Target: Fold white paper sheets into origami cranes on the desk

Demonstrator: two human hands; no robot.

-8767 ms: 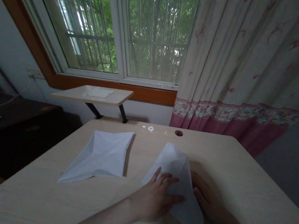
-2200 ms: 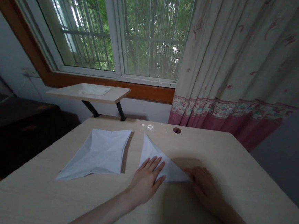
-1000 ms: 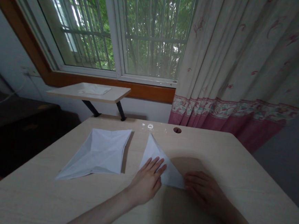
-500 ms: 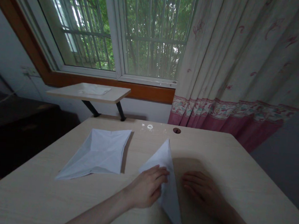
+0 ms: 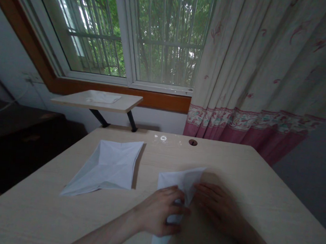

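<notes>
A white sheet of folded paper (image 5: 179, 178) lies on the light wooden table (image 5: 246, 170) in front of me. My left hand (image 5: 160, 214) curls over its near part, fingers closed on the paper. Beside it my right hand (image 5: 215, 205) lies on the table with its fingertips at the paper's right edge, lifting a flap. A second white folded paper (image 5: 107, 168), shaped like a flattened kite, rests flat to the left, apart from both hands.
A small raised shelf (image 5: 97, 101) stands at the table's back left under the window (image 5: 125, 32). A round cable hole (image 5: 193, 142) sits near the back edge. A patterned curtain (image 5: 263, 69) hangs at the right; a dark cabinet (image 5: 23, 141) stands at the left.
The paper under my hands has been turned and opened: its long narrow point is gone and a wider flap now stands up. Both hands have closed in on it. The left paper has not moved.
</notes>
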